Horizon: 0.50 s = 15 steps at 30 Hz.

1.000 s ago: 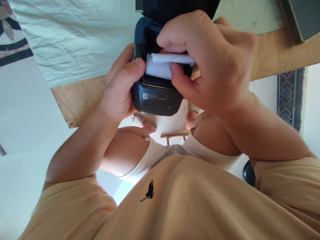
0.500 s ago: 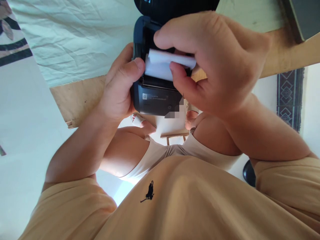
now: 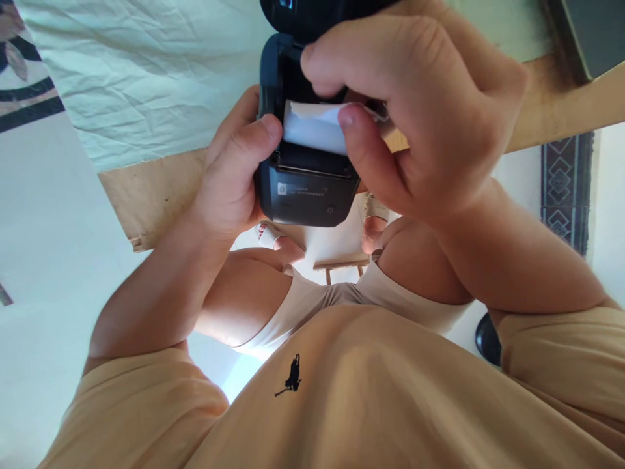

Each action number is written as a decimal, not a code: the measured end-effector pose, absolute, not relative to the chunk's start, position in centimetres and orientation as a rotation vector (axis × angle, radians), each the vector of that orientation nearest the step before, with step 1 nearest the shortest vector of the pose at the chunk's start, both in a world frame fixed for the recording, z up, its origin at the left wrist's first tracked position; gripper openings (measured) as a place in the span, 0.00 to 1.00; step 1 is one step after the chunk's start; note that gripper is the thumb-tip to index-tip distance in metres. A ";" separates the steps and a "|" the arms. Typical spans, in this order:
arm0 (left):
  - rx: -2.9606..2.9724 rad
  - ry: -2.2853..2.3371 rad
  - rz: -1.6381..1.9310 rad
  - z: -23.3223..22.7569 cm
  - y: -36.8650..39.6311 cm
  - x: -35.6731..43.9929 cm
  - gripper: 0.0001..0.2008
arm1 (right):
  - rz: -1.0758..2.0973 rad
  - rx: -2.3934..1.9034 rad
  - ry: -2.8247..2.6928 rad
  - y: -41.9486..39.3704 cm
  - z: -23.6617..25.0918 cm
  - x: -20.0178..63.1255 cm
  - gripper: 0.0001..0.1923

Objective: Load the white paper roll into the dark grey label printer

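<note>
A small black portable label printer point(image 3: 307, 195) is tilted toward me with its lid point(image 3: 312, 16) swung up. My left hand point(image 3: 234, 156) grips its left side, the thumb resting on the rim of the compartment. Inside lies a white paper roll point(image 3: 315, 133), its loose edge torn and uneven along the top. My right hand point(image 3: 430, 111) is curled over the right side of the printer. Its thumb presses on the roll's right end, while the bent forefinger reaches into the compartment behind the paper. The other right fingers are mostly hidden.
A table with a pale green cloth point(image 3: 146, 85) and a bare wooden edge point(image 3: 156, 195) lies beyond my hands. A dark flat device point(image 3: 593, 39) rests at the upper right. Below are my legs, a wooden stool rung point(image 3: 342, 265) and a dark round object point(image 3: 487, 339).
My right thumb has moved up and right along the paper. The loose paper flap has dropped closer to the roll, and more of the printer's front shows.
</note>
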<state>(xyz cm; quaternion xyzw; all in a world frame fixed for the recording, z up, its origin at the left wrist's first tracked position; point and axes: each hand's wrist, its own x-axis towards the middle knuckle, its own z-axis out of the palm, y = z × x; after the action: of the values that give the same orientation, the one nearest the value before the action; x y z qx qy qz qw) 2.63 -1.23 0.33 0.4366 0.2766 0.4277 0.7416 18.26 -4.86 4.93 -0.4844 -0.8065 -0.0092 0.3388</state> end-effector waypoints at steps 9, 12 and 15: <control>0.944 0.590 0.896 0.2 -0.9 2.4 0.09 | -0.232 -1.019 -2.099 -4.7 2.9 18.6 0.05; 0.927 0.582 0.904 0.3 -0.8 2.3 0.09 | -0.289 -0.967 -2.095 -4.4 2.8 18.8 0.07; 0.930 0.581 0.899 0.4 -0.9 2.3 0.09 | -0.326 -0.954 -2.211 -4.2 2.8 19.2 0.11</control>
<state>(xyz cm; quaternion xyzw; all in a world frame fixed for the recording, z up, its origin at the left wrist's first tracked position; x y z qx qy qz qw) 2.28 -0.88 0.43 0.4271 0.2670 0.4128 0.7589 19.19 -4.24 2.82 -0.3679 -0.8530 -0.1257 0.3482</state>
